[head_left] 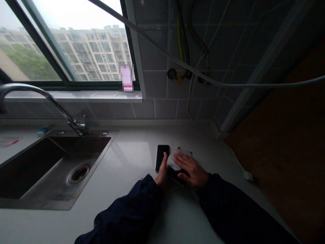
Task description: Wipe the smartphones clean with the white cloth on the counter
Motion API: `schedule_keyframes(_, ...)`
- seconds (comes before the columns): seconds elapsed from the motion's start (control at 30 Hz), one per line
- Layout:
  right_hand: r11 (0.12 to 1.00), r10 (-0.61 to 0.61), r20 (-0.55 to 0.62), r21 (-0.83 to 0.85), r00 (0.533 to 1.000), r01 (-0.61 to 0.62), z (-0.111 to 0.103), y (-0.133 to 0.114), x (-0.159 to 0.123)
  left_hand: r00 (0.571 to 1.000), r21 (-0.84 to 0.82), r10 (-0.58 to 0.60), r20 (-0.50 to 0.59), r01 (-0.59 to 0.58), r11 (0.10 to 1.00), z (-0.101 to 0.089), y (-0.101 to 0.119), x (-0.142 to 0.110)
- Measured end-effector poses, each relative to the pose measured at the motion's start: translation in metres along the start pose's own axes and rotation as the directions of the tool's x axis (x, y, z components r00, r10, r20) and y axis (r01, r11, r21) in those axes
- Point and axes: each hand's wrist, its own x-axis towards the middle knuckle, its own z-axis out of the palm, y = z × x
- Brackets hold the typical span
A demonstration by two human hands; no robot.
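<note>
A black phone (160, 156) lies face up on the counter, just beyond my left thumb. My left hand (161, 173) holds the left edge of a second dark, flat device that looks like a phone (177, 177); its thumb points up and the other fingers are mostly hidden. Across the top of that device, my right hand (193, 170) presses a crumpled white cloth or tissue (173, 165) with its fingers laid over it. A dark corner of the device shows past the fingertips, and much of its face is covered.
To the left is a steel sink (88, 184) with a chrome faucet (59, 106). A pale cable (230, 149) runs down the wall and over the counter (127, 162) to a white plug (247, 175) at right. A thicker grey hose (162, 51) crosses overhead. A pinkish packet (126, 76) stands on the windowsill.
</note>
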Motion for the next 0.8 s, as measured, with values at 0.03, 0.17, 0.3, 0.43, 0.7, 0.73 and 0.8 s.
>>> schedule_keyframes(0.03,0.999,-0.02,0.015,0.026,1.0,0.02,-0.002,-0.002,0.0,1.0,-0.022,0.004,0.002,-0.004,1.0,-0.001,0.0,0.001)
schedule_keyframes(0.17,0.986,-0.095,0.068,0.14,0.993,0.085,-0.009,-0.014,0.003,1.0,-0.086,0.0,0.017,0.001,0.996,-0.004,0.001,0.004)
schedule_keyframes(0.3,0.978,-0.132,0.061,0.172,0.989,0.12,-0.008,-0.027,0.004,0.999,-0.105,-0.04,0.033,0.043,0.994,-0.006,0.002,0.004)
schedule_keyframes(0.43,0.988,-0.096,-0.015,0.117,0.995,0.098,0.002,-0.027,0.003,0.999,-0.102,-0.021,0.042,0.026,0.994,-0.008,0.001,0.005)
schedule_keyframes(0.7,0.99,0.139,-0.19,-0.009,0.972,-0.143,0.003,0.012,0.002,0.995,0.051,-0.021,0.097,0.016,0.999,-0.003,-0.002,-0.001)
schedule_keyframes(0.73,0.984,0.174,-0.213,0.0,0.961,-0.179,0.002,0.016,0.001,0.994,0.071,-0.018,0.109,0.01,0.997,-0.002,-0.002,-0.002)
schedule_keyframes(0.8,0.974,0.223,-0.25,0.031,0.942,-0.222,0.001,0.021,0.001,0.993,0.095,0.005,0.116,-0.016,0.995,-0.001,-0.002,-0.002)
